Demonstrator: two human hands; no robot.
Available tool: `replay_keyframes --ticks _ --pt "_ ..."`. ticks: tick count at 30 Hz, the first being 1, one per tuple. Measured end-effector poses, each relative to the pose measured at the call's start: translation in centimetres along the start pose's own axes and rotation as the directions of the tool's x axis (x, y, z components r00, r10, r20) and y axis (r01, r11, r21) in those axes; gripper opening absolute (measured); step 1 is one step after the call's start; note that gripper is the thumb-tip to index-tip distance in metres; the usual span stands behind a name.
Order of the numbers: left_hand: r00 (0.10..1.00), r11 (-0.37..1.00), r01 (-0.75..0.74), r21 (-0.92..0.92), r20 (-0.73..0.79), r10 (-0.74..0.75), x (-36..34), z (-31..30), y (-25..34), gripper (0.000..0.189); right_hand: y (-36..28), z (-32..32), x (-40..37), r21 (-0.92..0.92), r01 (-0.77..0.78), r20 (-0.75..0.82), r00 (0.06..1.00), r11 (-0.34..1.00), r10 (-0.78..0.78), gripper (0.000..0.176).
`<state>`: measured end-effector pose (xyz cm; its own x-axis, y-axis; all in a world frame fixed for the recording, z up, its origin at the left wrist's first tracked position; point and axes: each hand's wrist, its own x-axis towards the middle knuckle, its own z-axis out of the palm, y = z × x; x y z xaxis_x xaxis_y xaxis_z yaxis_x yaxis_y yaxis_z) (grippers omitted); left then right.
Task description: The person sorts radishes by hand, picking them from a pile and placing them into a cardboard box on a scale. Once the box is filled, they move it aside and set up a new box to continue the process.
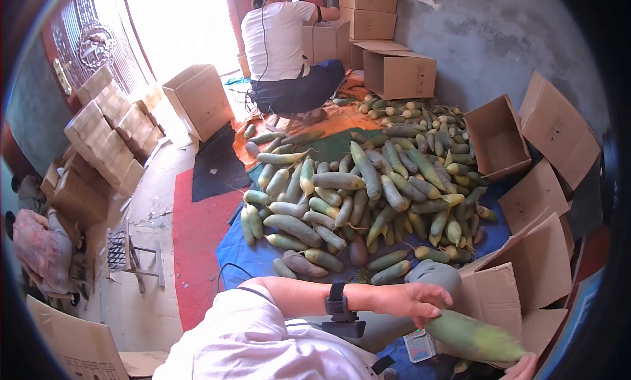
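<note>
I see a loose shirt (250,340) on the person, very pale, almost white with a bit of pink; its short sleeve (243,308) has soft folds and ends above the elbow; the arm below it is bare. A black strap (336,292) goes round the left wrist; a small black box (343,326) hangs from the strap, wide and flat at the bottom. A thin black cable (227,267) curves up beside the sleeve. The trousers (430,273) are grey and round over the knee; the left hand (411,300) is bare; of the right hand (524,367) I see only a small bit at the edge.
</note>
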<state>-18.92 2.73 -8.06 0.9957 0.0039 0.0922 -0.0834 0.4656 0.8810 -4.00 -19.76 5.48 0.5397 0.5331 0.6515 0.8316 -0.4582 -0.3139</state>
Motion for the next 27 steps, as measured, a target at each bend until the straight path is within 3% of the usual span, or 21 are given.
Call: replay_keyframes --ticks 4,7,9,13,15,17,18,19,21,22,24,25,27 --pt "0.997 1.0 -0.001 -0.029 -0.071 -0.001 -0.4 -1.6 -0.2 0.033 4.0 -2.0 3.9 -0.239 0.104 -0.164 0.976 0.965 -0.146 0.029" --pt "0.959 0.986 -0.09 0.143 -0.256 0.125 -1.3 -3.1 -0.7 0.026 6.1 -3.5 7.1 -0.367 0.173 -0.272 0.92 0.914 -0.283 0.029" --pt "0.943 0.984 -0.058 0.168 -0.315 0.11 -2.3 -4.5 -1.2 0.025 9.5 -4.5 8.2 -0.557 -0.025 -0.392 0.889 0.83 -0.237 0.028" --pt "0.87 0.985 0.036 0.171 -0.49 0.053 -3.8 -7.1 -2.7 0.022 14.4 -3.7 9.0 -0.596 -0.042 -0.415 0.871 0.802 -0.262 0.028" --pt "0.824 0.969 0.126 0.211 -0.567 0.016 -4.3 -8.5 -3.8 0.02 19.2 -2.2 8.7 -0.791 0.037 -0.189 0.935 0.611 -0.301 0.027" --pt "0.788 0.962 0.167 0.216 -0.616 0.001 -5.0 -9.6 -4.7 0.019 21.8 0.6 7.4 -0.649 -0.032 -0.094 0.995 0.76 -0.038 0.026" --pt "0.765 0.957 0.198 0.213 -0.644 -0.015 -5.4 -10.1 -5.3 0.019 24.1 1.6 6.8 -0.647 -0.004 -0.004 1.0 0.763 0.002 0.024" --pt "0.743 0.927 0.268 0.262 -0.669 -0.026 -5.8 -10.9 -5.9 0.019 21.9 2.5 6.5 -0.55 -0.048 0.083 0.99 0.834 0.112 0.027" --pt "0.699 0.882 0.316 0.349 -0.715 0.032 -6.7 -13.0 -8.6 0.019 35.8 5.2 5.3 -0.402 0.022 0.218 0.973 0.915 0.072 0.02" --pt "0.67 0.847 0.375 0.378 -0.742 0.035 -7.4 -13.1 -8.4 0.018 34.8 5.4 4.6 -0.421 0.021 0.228 0.97 0.907 0.083 0.02" --pt "0.61 0.811 0.461 0.361 -0.792 0.006 -8.7 -14.6 -9.8 0.017 30.2 5.7 4.4 -0.328 -0.277 0.385 0.834 0.903 0.396 0.024" --pt "0.57 0.8 0.485 0.352 -0.821 0.015 -9.4 -15.4 -10.9 0.017 30.3 5.9 4.1 -0.358 -0.28 0.387 0.824 0.891 0.415 0.024" --pt "0.477 0.753 0.572 0.325 -0.879 0.017 -10.9 -16.8 -12.6 0.018 30.7 6.2 3.2 -0.178 -0.513 0.51 0.682 0.84 0.524 0.026"
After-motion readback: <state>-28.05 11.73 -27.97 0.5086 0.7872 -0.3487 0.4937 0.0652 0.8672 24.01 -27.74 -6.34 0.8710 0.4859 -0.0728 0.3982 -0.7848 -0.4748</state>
